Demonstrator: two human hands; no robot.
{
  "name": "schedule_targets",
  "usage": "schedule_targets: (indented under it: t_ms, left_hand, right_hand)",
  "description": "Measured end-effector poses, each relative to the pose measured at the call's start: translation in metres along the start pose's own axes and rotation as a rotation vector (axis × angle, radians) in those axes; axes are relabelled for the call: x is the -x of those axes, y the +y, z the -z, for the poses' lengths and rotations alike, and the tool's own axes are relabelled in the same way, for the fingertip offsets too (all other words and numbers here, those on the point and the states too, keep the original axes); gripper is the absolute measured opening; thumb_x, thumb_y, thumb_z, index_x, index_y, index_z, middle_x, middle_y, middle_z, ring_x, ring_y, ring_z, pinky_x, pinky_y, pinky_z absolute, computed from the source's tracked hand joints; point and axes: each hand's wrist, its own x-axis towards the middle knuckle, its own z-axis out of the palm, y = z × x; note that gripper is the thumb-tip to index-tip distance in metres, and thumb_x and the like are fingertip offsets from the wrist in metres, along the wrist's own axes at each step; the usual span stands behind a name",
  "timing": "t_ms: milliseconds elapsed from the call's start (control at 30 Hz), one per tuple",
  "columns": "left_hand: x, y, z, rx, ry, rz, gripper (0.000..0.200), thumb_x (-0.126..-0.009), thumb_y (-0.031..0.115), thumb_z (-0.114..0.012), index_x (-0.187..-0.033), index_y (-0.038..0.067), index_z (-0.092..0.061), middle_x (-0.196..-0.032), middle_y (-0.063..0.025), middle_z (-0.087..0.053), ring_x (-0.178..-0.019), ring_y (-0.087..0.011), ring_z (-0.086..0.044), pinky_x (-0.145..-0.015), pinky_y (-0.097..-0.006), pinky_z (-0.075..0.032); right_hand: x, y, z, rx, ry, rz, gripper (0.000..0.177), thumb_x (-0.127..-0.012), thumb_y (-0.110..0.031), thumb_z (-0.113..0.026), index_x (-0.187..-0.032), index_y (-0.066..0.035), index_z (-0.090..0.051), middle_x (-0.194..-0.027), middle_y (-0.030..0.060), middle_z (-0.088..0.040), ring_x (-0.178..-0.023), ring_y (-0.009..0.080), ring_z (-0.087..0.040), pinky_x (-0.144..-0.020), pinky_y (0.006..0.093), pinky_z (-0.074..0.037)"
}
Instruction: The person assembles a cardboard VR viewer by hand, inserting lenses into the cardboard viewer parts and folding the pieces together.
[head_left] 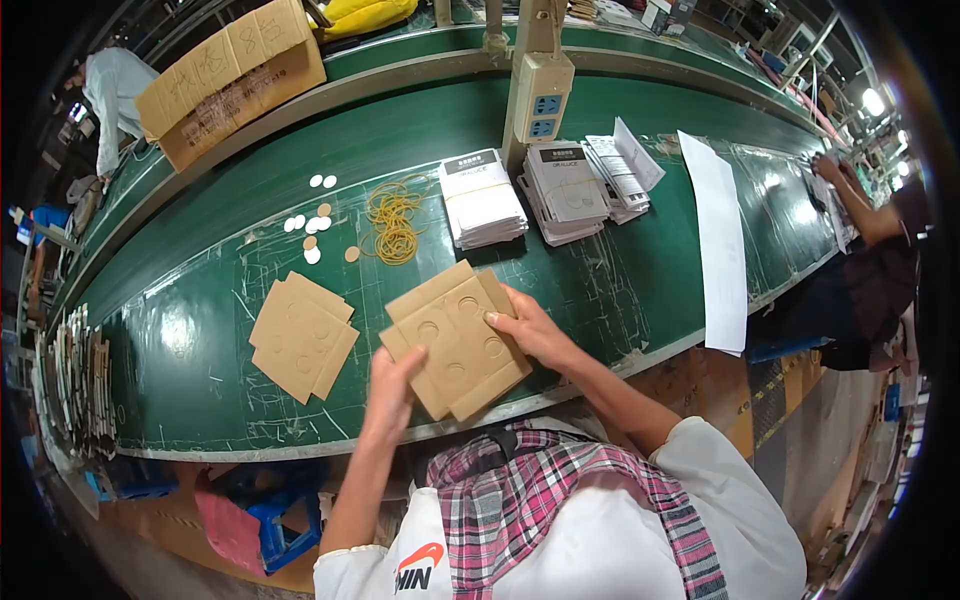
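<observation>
Between my two hands is a flat brown cardboard insert (458, 340) with several round cut marks and side flaps. My left hand (392, 385) grips its left edge, thumb on top. At the upper right edge my right hand (530, 325) is closed on it, with the thumb pressing near a round mark. A second cardboard insert (303, 336) of the same shape lies flat on the green table to the left. Small white and brown discs (312, 256) are scattered beyond it. A tangle of yellow rubber bands (394, 222) lies behind the held insert.
Banded stacks of printed booklets (484, 200) stand at the back, below a power socket (543, 105). A long white sheet (715, 240) lies right. Upright cardboard pieces (75, 380) line the left end. A carton (230, 85) sits on the shelf. Another person's arm (865, 205) is at far right.
</observation>
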Motion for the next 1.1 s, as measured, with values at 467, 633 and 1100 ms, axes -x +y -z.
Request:
schedule_targets:
  t_ms: [467,633,1100]
  left_hand:
    - [-0.043,0.028,-0.031,-1.344,-0.192,-0.278,0.021,-0.090,0.012,-0.049,-0.098,-0.007,-0.051,-0.082,-0.0255,-0.063,-0.077,-0.0384,-0.065,-0.069,-0.0450,-0.051]
    - [-0.043,0.006,-0.041,-1.580,-0.109,-0.405,0.014,-0.087,0.005,-0.048,-0.097,-0.004,-0.045,-0.088,-0.0280,-0.062,-0.075,-0.0413,-0.063,-0.066,-0.0496,-0.050]
    - [-0.069,0.031,-0.019,-0.952,-0.143,0.062,0.034,-0.075,0.026,-0.065,-0.096,-0.002,-0.065,-0.080,-0.0089,-0.067,-0.066,-0.0171,-0.063,-0.063,-0.0326,-0.052]
  right_hand:
    - [-0.021,-0.015,0.012,0.385,-0.229,0.025,0.036,-0.090,-0.010,-0.049,-0.124,0.001,-0.047,-0.107,0.0129,-0.060,-0.098,0.0219,-0.056,-0.087,0.0334,-0.043]
    - [-0.021,-0.011,0.008,0.485,-0.154,0.032,0.026,-0.089,-0.011,-0.048,-0.112,0.001,-0.047,-0.099,0.0222,-0.059,-0.096,0.0384,-0.056,-0.081,0.0419,-0.043]
    - [-0.028,-0.035,-0.006,0.732,-0.074,0.149,0.021,-0.089,-0.016,-0.051,-0.101,0.001,-0.050,-0.084,0.0246,-0.061,-0.082,0.0443,-0.057,-0.070,0.0480,-0.044]
